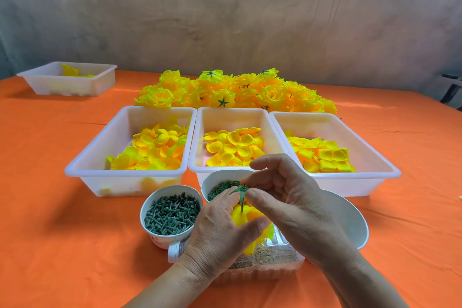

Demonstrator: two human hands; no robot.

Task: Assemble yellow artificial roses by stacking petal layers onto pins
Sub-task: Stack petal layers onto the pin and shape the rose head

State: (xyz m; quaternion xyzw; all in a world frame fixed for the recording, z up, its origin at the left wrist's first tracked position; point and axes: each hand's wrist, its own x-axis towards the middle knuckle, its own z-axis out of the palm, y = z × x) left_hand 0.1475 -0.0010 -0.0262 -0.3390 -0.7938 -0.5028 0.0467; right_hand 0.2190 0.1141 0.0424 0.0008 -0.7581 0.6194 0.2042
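My left hand point(220, 230) grips a stack of yellow petal layers point(246, 217) threaded on a thin pin that stands up through their middle. My right hand point(287, 197) pinches a green star-shaped calyx point(240, 189) at the top of that pin, thumb and forefinger on it. Both hands hover over a clear box of brown sand point(265, 261). A mug of green pins point(170, 215) stands to the left. A small white bowl of green ring parts point(220, 186) sits just behind the hands.
Three white bins of loose yellow petals point(130, 175) point(200, 157) point(375, 165) line up behind the hands. Finished yellow roses point(235, 92) are piled beyond them. Another white bin point(67, 77) stands far left. An empty white bowl point(350, 217) lies on the right of the orange tablecloth.
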